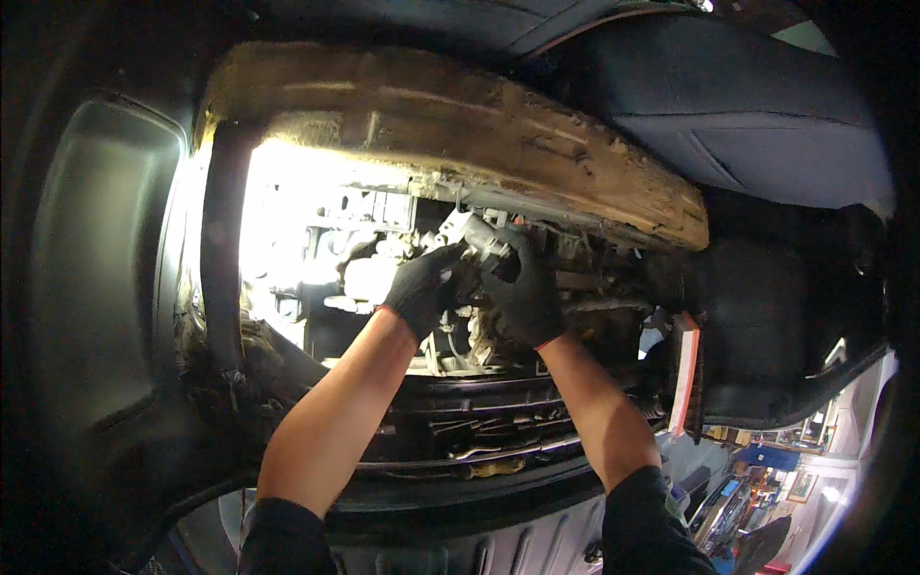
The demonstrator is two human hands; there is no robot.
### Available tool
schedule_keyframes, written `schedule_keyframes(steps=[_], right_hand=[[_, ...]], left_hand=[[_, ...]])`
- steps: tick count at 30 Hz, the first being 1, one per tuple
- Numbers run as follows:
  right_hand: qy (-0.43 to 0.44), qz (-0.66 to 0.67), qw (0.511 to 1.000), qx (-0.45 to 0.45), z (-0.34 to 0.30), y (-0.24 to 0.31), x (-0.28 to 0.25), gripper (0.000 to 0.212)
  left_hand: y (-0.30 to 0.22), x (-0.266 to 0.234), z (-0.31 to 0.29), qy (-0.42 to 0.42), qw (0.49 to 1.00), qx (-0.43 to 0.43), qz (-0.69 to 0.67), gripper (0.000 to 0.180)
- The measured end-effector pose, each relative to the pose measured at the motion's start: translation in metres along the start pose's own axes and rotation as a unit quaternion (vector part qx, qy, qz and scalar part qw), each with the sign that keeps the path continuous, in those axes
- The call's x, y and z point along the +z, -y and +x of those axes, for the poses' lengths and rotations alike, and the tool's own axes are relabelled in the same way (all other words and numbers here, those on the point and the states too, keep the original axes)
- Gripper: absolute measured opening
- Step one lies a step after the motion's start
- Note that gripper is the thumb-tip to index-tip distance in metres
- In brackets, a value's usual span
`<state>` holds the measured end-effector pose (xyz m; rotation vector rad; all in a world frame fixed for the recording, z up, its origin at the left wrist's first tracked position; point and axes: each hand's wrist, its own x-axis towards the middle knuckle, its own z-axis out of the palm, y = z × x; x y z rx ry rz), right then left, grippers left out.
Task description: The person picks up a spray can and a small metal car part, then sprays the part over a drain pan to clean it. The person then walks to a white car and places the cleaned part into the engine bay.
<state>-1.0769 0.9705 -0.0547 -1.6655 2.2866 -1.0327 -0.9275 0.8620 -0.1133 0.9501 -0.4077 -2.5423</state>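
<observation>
Both my hands wear dark knit gloves with red-orange cuffs and reach into an engine bay [450, 335] in a vehicle's floor. A grey cylindrical metal part [479, 233] lies tilted between them at the bay's far side. My right hand [525, 297] curls its fingers around the lower right end of this part. Just left of it, my left hand [425, 290] is closed, its fingertips beside the part; what they hold, if anything, is hidden. Pale engine parts [369, 278] sit left of my left hand, washed out by bright light.
A worn brown padded panel [460, 115] stands along the far edge of the opening. Dark seats [728, 105] rise at the far right. An orange-and-white strip [685, 374] stands upright by the right end. Tools lie along the near ledge [508, 448]. Workshop clutter [747, 494] shows lower right.
</observation>
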Motion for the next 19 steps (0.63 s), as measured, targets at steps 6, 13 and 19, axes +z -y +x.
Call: schedule_keyframes(steps=[6,13,19], right_hand=[[-0.035,-0.012,0.999,0.024,-0.019,-0.002,0.009,0.052],[0.024,-0.024,0.997,0.070,-0.016,0.005,0.004,0.057],[0.058,0.163,0.967,0.186,0.017,-0.018,-0.025,0.065]], left_hand=[[0.012,-0.010,0.026,0.040,0.986,-0.019,0.160,0.026],[0.034,-0.020,0.048,0.027,0.960,0.044,0.274,0.033],[-0.009,-0.009,0.021,0.088,0.620,0.153,0.765,0.034]])
